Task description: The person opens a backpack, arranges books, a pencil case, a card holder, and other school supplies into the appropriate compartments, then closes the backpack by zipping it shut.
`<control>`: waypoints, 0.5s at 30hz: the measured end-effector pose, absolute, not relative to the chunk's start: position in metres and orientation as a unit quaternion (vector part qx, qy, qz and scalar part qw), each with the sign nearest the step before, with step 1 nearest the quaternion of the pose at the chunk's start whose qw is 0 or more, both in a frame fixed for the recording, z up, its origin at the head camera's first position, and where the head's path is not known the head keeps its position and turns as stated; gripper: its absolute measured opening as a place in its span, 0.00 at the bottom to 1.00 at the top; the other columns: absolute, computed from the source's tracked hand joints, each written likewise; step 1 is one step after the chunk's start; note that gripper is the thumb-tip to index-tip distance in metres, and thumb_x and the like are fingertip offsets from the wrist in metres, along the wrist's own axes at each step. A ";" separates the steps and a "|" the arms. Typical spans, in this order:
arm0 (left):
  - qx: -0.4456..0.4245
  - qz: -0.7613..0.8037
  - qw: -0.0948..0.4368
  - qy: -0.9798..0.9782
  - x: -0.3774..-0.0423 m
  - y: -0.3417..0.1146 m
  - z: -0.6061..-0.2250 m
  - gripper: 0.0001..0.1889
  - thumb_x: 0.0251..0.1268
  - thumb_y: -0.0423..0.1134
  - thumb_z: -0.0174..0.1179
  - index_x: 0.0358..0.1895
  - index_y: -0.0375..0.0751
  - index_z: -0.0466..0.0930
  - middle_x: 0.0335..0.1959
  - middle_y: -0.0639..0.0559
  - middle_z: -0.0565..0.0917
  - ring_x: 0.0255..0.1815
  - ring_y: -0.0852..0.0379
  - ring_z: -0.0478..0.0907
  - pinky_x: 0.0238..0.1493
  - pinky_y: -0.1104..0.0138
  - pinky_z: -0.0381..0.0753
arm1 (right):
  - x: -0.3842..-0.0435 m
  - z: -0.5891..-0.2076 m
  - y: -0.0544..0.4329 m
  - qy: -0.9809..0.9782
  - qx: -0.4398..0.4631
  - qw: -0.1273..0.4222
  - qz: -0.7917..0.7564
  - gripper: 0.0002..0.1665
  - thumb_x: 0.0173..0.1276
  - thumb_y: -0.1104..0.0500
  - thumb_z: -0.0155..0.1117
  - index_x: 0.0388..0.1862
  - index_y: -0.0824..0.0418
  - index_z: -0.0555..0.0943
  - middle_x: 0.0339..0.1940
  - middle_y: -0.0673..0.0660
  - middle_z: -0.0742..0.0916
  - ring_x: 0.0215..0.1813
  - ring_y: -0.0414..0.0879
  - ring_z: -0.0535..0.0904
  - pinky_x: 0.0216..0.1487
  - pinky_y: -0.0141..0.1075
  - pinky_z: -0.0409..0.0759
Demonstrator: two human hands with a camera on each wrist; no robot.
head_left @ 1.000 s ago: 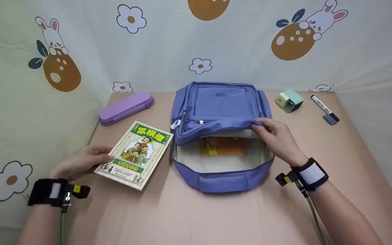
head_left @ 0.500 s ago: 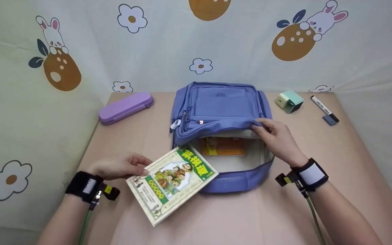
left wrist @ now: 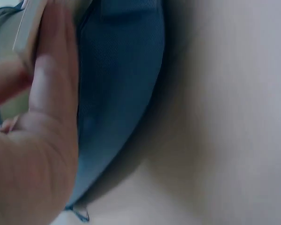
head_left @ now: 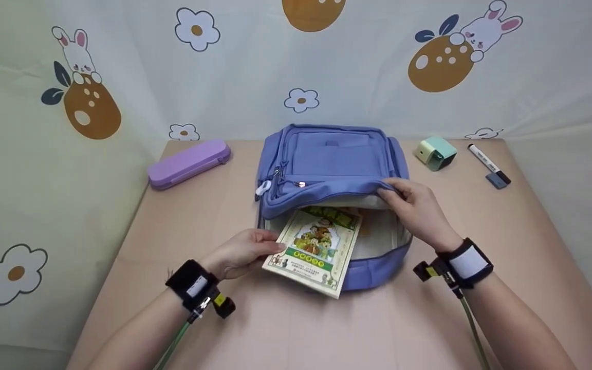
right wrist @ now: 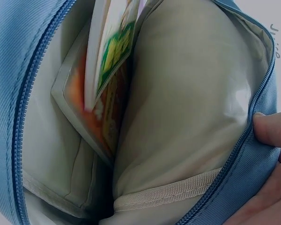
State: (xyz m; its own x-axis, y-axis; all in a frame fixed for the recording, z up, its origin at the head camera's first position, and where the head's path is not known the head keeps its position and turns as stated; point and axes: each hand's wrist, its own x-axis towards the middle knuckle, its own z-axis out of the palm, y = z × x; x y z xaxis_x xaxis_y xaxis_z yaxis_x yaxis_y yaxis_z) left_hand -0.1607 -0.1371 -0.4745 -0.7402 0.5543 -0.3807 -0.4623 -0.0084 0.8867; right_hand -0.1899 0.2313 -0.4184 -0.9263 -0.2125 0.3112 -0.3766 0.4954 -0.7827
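Note:
A blue backpack [head_left: 334, 154] lies on the table with its main compartment unzipped. My left hand [head_left: 247, 252] pinches a green-and-cream book [head_left: 311, 257] by its left edge, thumb on the cover. The book's top end is inside the opening, under the raised flap; its lower end sticks out over the front rim. With thumb and fingers, my right hand [head_left: 419, 208] holds up the flap's zippered edge at the right. In the right wrist view an orange book [right wrist: 107, 117] lies inside the bag, and the green-and-cream book [right wrist: 114, 54] slants in above it.
A purple pencil case [head_left: 189, 164] lies at the back left of the table. Right of the backpack stands a mint-green pencil sharpener [head_left: 436, 153]. A marker [head_left: 487, 163] lies farther right beside a small grey-blue block [head_left: 496, 180]. Patterned cloth [head_left: 244, 77] encloses the back and sides.
My left hand has carried the green-and-cream book rightward from beside the backpack, and its top end has entered the opening. My right hand keeps holding the flap in the same place.

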 end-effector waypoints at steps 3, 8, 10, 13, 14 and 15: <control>0.016 0.738 0.331 0.588 -0.164 -0.123 -0.474 0.22 0.74 0.29 0.58 0.65 0.19 0.68 0.51 0.35 0.85 0.48 0.49 0.87 0.54 0.63 0.84 | -0.190 -0.419 0.231 -0.860 0.172 0.087 0.473 0.13 0.78 0.55 0.62 0.54 0.57 0.88 0.46 0.53 0.88 0.41 0.45 0.78 0.37 0.28 0.76; 0.040 0.767 0.327 0.551 -0.162 -0.110 -0.472 0.35 0.67 0.20 0.57 0.75 0.21 0.53 0.65 0.30 0.76 0.62 0.42 0.79 0.65 0.59 0.76 | -0.191 -0.421 0.231 -0.857 0.175 0.084 0.477 0.13 0.78 0.55 0.62 0.55 0.57 0.87 0.46 0.53 0.88 0.39 0.46 0.78 0.35 0.30 0.76; 0.054 0.774 0.325 0.541 -0.161 -0.106 -0.471 0.40 0.65 0.17 0.56 0.78 0.24 0.47 0.70 0.29 0.71 0.67 0.40 0.75 0.67 0.58 0.74 | -0.192 -0.420 0.231 -0.858 0.174 0.085 0.476 0.13 0.78 0.56 0.62 0.55 0.58 0.87 0.45 0.54 0.88 0.38 0.46 0.78 0.32 0.30 0.76; 0.038 0.790 0.316 0.524 -0.162 -0.099 -0.471 0.39 0.67 0.16 0.52 0.78 0.24 0.45 0.73 0.28 0.67 0.70 0.39 0.71 0.68 0.59 0.73 | -0.192 -0.420 0.231 -0.860 0.173 0.089 0.473 0.13 0.77 0.56 0.63 0.55 0.58 0.87 0.46 0.54 0.88 0.38 0.46 0.78 0.32 0.31 0.76; 0.021 0.796 0.312 0.519 -0.162 -0.097 -0.471 0.37 0.68 0.16 0.51 0.78 0.23 0.47 0.73 0.28 0.67 0.71 0.39 0.71 0.67 0.60 0.74 | -0.192 -0.420 0.231 -0.860 0.173 0.089 0.471 0.14 0.77 0.56 0.63 0.55 0.58 0.87 0.45 0.54 0.88 0.36 0.46 0.78 0.31 0.31 0.76; 0.003 0.801 0.307 0.514 -0.163 -0.094 -0.471 0.35 0.69 0.17 0.50 0.77 0.22 0.49 0.72 0.28 0.66 0.71 0.39 0.71 0.67 0.61 0.74 | -0.192 -0.421 0.231 -0.861 0.173 0.090 0.470 0.14 0.77 0.56 0.63 0.55 0.59 0.87 0.45 0.54 0.88 0.36 0.46 0.78 0.31 0.31 0.76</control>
State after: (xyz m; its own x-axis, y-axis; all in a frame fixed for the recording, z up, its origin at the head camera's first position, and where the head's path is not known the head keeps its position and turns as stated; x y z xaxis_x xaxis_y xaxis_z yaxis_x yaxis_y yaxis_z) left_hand -0.1628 -0.0943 -0.4707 -0.8119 0.4941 -0.3110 -0.4887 -0.2838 0.8250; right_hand -0.1915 0.2311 -0.4206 -0.9239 -0.2136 0.3174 -0.3825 0.4986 -0.7779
